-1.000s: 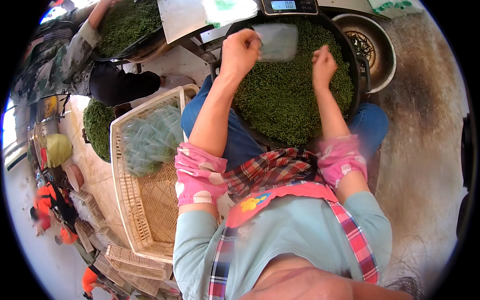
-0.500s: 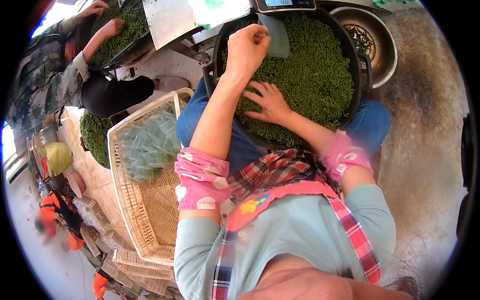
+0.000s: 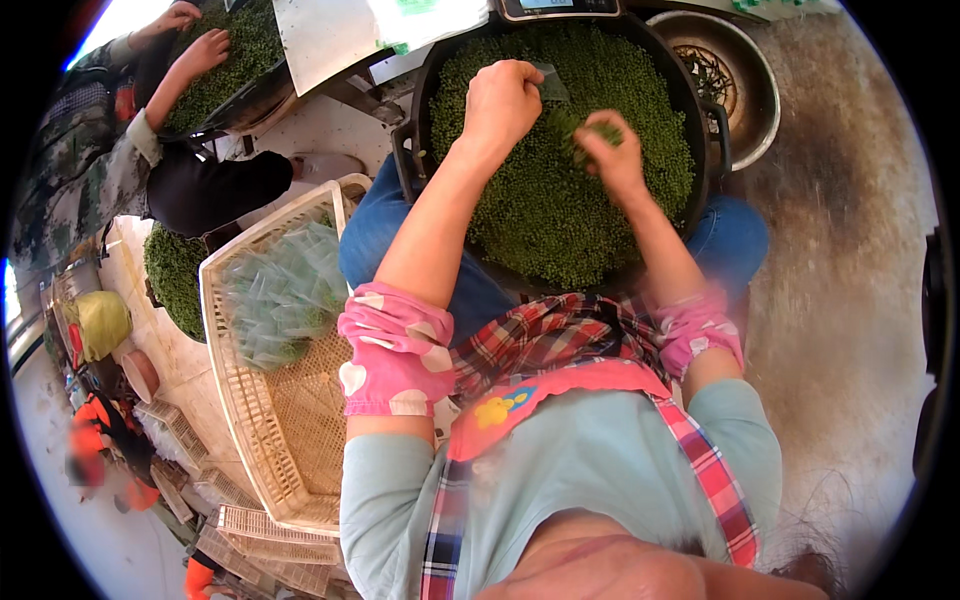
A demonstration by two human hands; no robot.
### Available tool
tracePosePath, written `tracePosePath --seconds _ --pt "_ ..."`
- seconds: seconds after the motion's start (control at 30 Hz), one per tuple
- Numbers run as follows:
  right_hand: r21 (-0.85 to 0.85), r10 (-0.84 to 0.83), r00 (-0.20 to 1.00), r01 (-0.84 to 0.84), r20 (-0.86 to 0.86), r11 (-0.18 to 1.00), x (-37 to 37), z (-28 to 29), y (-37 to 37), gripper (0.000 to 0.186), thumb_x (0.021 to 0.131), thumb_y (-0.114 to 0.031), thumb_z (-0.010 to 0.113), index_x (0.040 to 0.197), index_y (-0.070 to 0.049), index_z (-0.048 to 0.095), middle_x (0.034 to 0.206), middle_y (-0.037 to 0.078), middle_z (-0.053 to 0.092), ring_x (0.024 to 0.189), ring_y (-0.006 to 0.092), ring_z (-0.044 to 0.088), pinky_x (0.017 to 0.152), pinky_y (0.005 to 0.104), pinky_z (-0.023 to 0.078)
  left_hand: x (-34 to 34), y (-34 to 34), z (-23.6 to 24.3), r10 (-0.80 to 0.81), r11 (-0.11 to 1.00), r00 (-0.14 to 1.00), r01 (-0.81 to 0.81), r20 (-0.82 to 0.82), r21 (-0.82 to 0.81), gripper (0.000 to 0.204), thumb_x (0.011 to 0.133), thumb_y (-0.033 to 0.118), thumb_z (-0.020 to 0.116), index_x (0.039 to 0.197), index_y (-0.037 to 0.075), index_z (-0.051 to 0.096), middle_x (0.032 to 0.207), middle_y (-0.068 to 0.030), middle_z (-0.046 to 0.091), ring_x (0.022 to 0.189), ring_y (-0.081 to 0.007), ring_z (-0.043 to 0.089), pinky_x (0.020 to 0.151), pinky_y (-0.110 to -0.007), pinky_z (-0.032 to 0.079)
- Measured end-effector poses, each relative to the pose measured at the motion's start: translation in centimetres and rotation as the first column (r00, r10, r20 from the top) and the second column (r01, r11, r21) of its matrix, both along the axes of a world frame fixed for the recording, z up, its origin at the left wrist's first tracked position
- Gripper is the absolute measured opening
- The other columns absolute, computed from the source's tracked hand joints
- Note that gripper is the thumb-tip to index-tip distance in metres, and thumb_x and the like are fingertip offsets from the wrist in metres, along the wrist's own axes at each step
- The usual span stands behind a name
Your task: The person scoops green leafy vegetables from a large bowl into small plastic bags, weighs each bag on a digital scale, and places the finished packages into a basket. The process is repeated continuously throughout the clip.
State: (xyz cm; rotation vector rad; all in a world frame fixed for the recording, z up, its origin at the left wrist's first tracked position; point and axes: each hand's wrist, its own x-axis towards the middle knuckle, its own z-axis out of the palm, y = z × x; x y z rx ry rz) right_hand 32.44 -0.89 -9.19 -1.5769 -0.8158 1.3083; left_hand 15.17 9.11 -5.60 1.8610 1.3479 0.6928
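A wide black tub between my knees is filled with small round green berries. My left hand pinches the edge of a small clear plastic bag above the far part of the tub. To the right of the bag, my right hand is raised just over the heap, fingers curled around a few green berries. That hand is slightly blurred.
Beyond the tub sits a digital scale. A metal basin with dark scraps stands at the right. On the left, a cream plastic basket holds several clear bags. A co-worker's hand is over another berry-filled tub.
My right hand has lifted from the berries and moved right and up, now closed on some. The bag in my left hand has tilted and shows less of its face.
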Motion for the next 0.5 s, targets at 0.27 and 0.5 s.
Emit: tracePosePath --seconds 0.27,0.5 --pt "0.355 -0.171 0.858 0.372 -0.485 0.858 -1.7 5.5 6.6 0.054 0.097 -0.059 0.043 0.095 -0.007 0.059 0.079 0.006 0.064 0.066 0.0173 0.065 0.064 0.0323 0.054 1.1 -0.4 0.0 -0.149 0.983 0.989 0.148 -0.006 -0.109 0.03 0.076 0.005 0.06 0.103 -0.002 0.071 0.09 -0.0243 0.069 0.089 -0.0386 0.068 0.081 -0.045 0.054" --pt "0.438 -0.1 0.938 -0.059 0.332 0.897 -2.0 0.9 7.0 0.056 0.096 -0.054 0.051 0.1 0.0 0.062 0.11 0.014 0.065 0.115 0.0292 0.056 0.1 0.0401 0.04 1.2 0.2 -0.2 -0.037 0.998 0.998 0.04 0.053 -0.053 0.028 0.076 0.008 0.063 0.101 -0.003 0.067 0.072 -0.0169 0.066 0.069 -0.0291 0.067 0.064 -0.041 0.051"
